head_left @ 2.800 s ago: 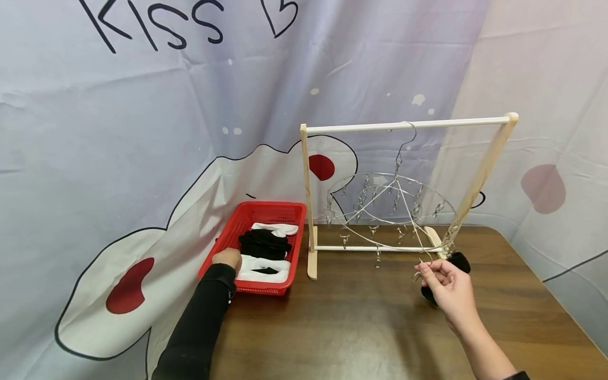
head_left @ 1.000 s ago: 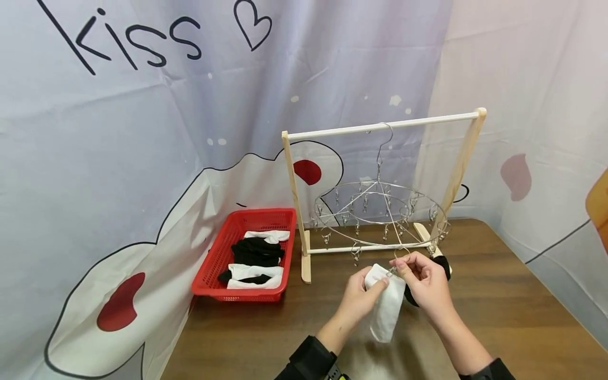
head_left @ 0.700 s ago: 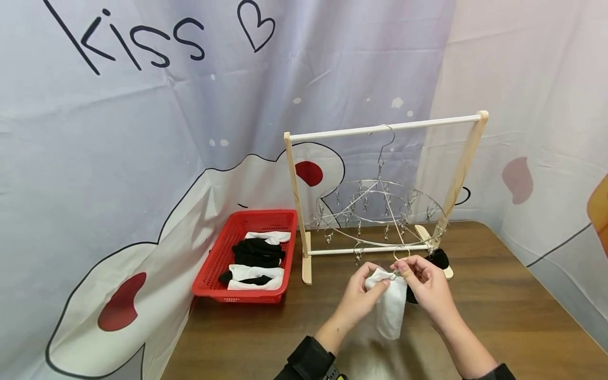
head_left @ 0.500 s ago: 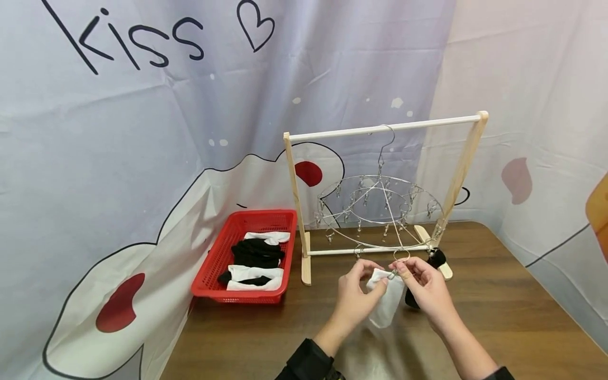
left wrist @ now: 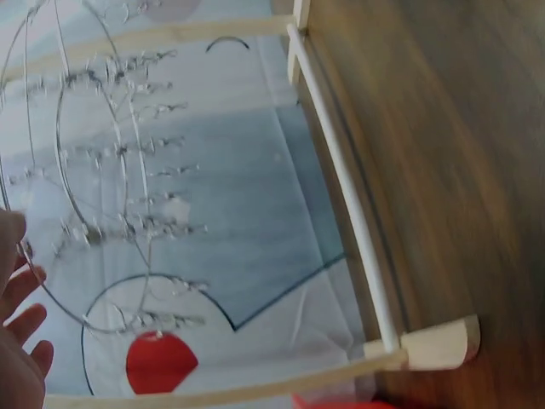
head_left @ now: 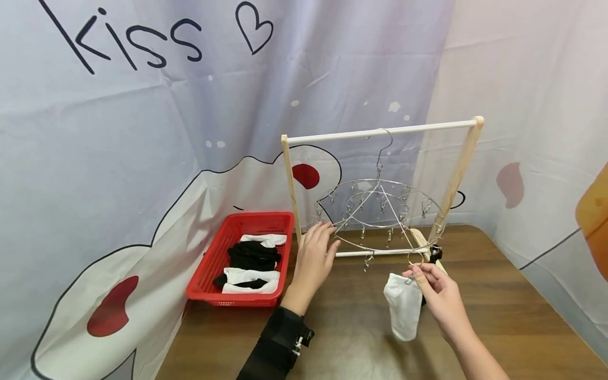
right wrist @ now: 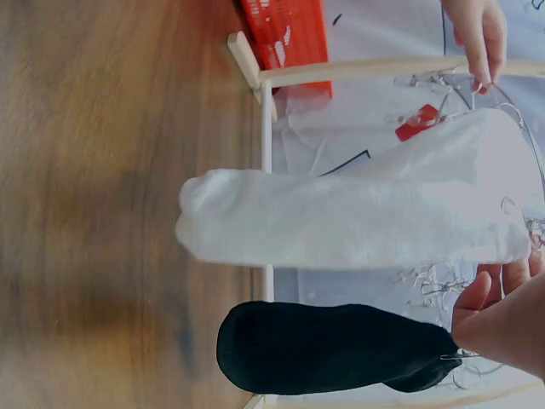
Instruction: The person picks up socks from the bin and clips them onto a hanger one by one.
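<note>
A white sock (head_left: 404,307) hangs from a metal clip (head_left: 409,279) at the near right of the round wire drying hanger (head_left: 380,224). My right hand (head_left: 443,298) pinches that clip between thumb and fingers. In the right wrist view the white sock (right wrist: 341,217) hangs beside a black sock (right wrist: 332,349), which is mostly hidden behind my right hand in the head view. My left hand (head_left: 313,258) is at the hanger's left rim, fingers extended, holding nothing. The left wrist view shows those fingers (left wrist: 25,324) beside the wire ring; contact is hard to tell.
A red basket (head_left: 209,264) with several white and black socks stands left of the wooden rack (head_left: 287,179). The hanger hooks over the rack's white top bar (head_left: 332,137). Several clips dangle around the ring. A printed curtain (head_left: 119,158) hangs behind the brown table (head_left: 342,327).
My left hand took a white sock from the basket to the clip at my right hand, then let go and moved left to the hanger's rim. The sock now hangs there.
</note>
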Tool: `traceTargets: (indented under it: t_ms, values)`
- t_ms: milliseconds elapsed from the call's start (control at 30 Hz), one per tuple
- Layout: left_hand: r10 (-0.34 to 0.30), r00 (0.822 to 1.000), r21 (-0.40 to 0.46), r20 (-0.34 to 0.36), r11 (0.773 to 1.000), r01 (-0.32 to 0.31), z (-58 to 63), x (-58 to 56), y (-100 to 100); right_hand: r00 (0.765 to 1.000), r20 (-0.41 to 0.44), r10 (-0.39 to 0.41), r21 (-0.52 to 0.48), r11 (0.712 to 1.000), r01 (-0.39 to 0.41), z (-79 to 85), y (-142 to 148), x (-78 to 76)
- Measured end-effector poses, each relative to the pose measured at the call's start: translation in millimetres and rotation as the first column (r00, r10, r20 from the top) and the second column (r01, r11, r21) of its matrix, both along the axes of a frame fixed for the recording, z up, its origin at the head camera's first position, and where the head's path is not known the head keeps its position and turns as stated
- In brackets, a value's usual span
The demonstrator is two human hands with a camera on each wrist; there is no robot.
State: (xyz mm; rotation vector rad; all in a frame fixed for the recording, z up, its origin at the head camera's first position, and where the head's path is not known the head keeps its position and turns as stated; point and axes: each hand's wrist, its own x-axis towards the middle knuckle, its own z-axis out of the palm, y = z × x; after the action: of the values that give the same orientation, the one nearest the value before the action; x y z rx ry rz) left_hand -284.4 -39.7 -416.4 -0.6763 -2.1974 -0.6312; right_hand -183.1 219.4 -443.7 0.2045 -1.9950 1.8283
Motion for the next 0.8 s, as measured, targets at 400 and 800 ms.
traceTargets:
  t_ms: [400, 800]
  values:
    - [-0.127, 0.991, 0.034, 0.039, 0.991, 0.126, 2.5, 14.4, 11, 0.935, 0.001, -0.354, 0.182, 0.920, 0.348, -4.0, 8, 1.0]
    - [-0.005, 1.000, 0.074, -0.006, 0.997, 0.005, 1.4, 37.6, 32, 0.977, -0.102, -0.188, 0.231, 0.951, 0.208, -3.8, -24, -15.0]
